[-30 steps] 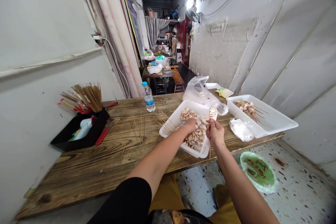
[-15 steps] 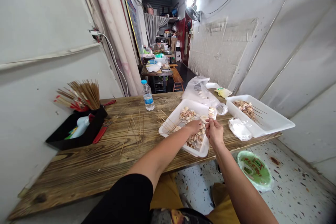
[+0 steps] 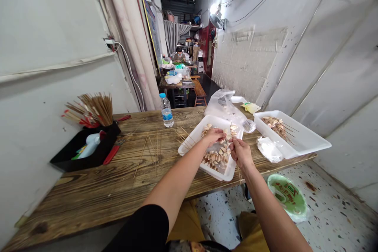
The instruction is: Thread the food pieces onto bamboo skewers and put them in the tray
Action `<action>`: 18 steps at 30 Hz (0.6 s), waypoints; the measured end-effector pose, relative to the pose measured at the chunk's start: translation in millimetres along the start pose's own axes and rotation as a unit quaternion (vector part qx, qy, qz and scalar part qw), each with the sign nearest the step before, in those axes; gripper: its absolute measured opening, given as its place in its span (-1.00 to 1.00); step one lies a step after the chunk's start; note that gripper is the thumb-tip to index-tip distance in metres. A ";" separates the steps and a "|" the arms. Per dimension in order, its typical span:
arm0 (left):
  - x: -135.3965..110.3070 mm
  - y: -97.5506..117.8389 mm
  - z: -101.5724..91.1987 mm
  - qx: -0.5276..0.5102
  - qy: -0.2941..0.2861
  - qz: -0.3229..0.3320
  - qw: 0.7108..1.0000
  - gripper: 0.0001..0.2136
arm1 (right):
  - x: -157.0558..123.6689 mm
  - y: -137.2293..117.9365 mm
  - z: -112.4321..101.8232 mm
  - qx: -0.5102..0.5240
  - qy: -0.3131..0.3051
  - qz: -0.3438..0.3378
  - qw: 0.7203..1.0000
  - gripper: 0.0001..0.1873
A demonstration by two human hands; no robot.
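My right hand [image 3: 241,152] is closed around a bamboo skewer. Pale, brown-edged food pieces [image 3: 233,129] are threaded on its upper end, and thin stick ends show below the hand. Over the middle of a white plastic tray [image 3: 189,146], my left hand [image 3: 215,136] has its fingers drawn together just left of that skewer. What its fingertips grip is too small to make out. More of the same pale pieces [image 3: 217,158] lie in the tray below both hands, some in rows. Several bare sticks [image 3: 184,138] rest across the tray's left rim.
A second white tray [image 3: 307,139] with filled skewers [image 3: 277,126] stands right. Behind the near tray lies a clear plastic bag [image 3: 221,104]. A water bottle [image 3: 167,113], loose sticks [image 3: 150,147] and a black box [image 3: 69,151] are left. A green-lined bin [image 3: 288,197] stands on the floor.
My right hand has lowered the skewer slightly toward the tray. The left hand has shifted a little left and up, uncovering more of the pieces in the tray.
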State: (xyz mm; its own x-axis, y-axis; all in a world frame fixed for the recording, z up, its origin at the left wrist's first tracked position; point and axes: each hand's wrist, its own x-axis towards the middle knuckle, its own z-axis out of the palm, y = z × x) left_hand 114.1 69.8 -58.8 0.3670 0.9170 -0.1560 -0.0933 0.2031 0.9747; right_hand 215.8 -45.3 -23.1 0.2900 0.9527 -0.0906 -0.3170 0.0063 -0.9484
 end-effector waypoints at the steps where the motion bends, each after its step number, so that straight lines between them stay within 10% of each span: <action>1: -1.2 3.4 -2.4 -0.053 -0.012 0.005 0.998 -0.82 | -1.9 -0.2 0.0 -0.009 -0.007 0.007 1.000 -0.71; 6: -4.1 7.8 -11.0 -0.045 0.002 0.021 0.999 -0.86 | -6.6 0.5 0.7 -0.021 -0.010 0.015 1.000 -0.74; 11: -6.4 1.4 -13.6 0.334 0.154 0.076 0.927 -0.87 | -1.0 -4.1 -4.9 0.073 0.033 0.034 0.996 -0.78; 18: -16.6 -8.9 3.1 0.563 -0.084 0.079 0.818 -0.83 | -0.3 -7.6 -8.8 0.100 0.034 0.065 0.992 -0.83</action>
State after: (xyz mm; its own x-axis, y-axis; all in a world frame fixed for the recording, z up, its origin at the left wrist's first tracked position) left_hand 111.7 51.7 -64.3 0.5634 0.8221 -0.0826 0.7257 -0.4446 0.5252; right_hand 226.1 -48.3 -18.5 0.2927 0.9271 -0.2339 -0.5264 -0.0480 -0.8489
